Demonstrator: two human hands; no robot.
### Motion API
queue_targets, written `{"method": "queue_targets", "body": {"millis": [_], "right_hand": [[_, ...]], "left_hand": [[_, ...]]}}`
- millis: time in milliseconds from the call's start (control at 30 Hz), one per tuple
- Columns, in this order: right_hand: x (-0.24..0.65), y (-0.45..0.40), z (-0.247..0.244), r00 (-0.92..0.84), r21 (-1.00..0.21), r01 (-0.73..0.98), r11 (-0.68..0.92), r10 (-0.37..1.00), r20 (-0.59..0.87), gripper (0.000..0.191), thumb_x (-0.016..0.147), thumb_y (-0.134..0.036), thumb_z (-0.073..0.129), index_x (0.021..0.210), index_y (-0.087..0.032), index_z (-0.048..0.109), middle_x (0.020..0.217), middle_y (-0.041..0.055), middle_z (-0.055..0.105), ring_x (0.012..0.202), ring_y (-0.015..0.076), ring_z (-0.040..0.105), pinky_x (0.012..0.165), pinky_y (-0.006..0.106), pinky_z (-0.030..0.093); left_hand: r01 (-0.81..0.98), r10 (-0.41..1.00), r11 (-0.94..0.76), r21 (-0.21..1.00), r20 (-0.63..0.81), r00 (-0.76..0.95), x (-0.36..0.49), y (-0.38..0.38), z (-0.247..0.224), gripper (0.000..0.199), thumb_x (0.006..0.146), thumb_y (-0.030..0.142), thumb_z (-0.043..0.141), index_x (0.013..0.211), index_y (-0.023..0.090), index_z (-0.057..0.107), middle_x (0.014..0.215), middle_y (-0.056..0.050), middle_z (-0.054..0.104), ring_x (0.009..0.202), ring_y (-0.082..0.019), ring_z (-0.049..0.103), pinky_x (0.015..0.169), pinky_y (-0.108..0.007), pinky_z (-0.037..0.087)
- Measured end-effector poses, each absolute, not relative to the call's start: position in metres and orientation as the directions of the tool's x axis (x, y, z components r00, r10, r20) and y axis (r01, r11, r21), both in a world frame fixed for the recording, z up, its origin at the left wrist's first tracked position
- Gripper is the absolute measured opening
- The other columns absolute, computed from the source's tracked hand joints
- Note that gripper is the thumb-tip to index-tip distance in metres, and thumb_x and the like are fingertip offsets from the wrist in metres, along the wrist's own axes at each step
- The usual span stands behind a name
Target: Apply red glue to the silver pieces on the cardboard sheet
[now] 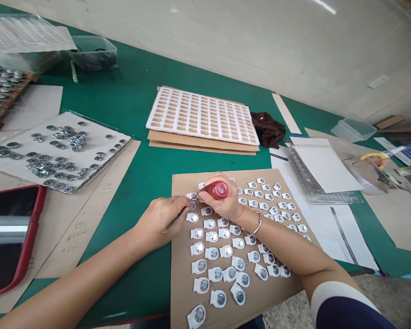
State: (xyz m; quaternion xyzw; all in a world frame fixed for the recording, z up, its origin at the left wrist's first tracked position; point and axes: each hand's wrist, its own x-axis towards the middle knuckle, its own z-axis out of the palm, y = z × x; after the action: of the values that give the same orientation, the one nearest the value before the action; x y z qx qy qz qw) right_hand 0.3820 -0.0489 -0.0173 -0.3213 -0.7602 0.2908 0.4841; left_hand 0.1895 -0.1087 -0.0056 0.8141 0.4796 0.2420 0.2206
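My left hand (pixel 162 217) is closed around slim metal tweezers (pixel 176 220), their tips near the top left corner of a cardboard sheet (pixel 181 301). Wrapped in my right hand (pixel 226 205) is a red, rounded-end bottle (pixel 219 189), tilted with its narrow end toward the left fingertips. Its tip is hidden by my fingers. Both hands meet over a small round metal piece on a white tab (pixel 192 196). Rows of similar tabbed pieces (pixel 211 253) cover the cardboard, several lying partly under my right hand and forearm.
Behind the cardboard lies a white grid tray (pixel 200 116) on cardboard, beside a dark brown cloth (pixel 267 130). Loose metal discs (pixel 60 160) lie on a white sheet at left, near a red-cased phone (pixel 12 237). Plastic-wrapped sheets (pixel 325 164) and a clear box (pixel 354 128) are at right.
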Motion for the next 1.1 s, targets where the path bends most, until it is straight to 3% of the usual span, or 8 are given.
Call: {"method": "queue_targets", "body": {"millis": [333,1100], "right_hand": [[0.3804,-0.0484,-0.019,-0.328,-0.756,0.186,0.627,0.765,0.554,0.017,0.072,-0.024,0.072,0.08,-0.021,0.057,0.075,0.0012,0.059,0.068,0.015,0.057,0.062,0.031,0.05],[0.3741,-0.0469,-0.0151,-0.351,-0.761,0.203,0.616,0.772,0.531,0.02,0.073,-0.032,0.072,0.079,-0.02,0.056,0.074,0.0018,0.059,0.067,0.0156,0.056,0.062,0.031,0.05]], "left_hand": [[0.673,0.896,-0.383,0.632,0.079,0.436,0.1853,-0.1031,-0.0121,0.02,0.09,0.026,0.041,0.091,0.02,0.06,0.088,-0.002,0.068,0.077,-0.015,0.064,0.069,-0.026,0.048],[0.627,0.905,-0.369,0.686,0.112,0.41,0.183,-0.1007,-0.0125,0.019,0.09,0.026,0.043,0.09,0.021,0.061,0.082,0.0,0.068,0.071,-0.014,0.063,0.061,-0.023,0.044]]}}
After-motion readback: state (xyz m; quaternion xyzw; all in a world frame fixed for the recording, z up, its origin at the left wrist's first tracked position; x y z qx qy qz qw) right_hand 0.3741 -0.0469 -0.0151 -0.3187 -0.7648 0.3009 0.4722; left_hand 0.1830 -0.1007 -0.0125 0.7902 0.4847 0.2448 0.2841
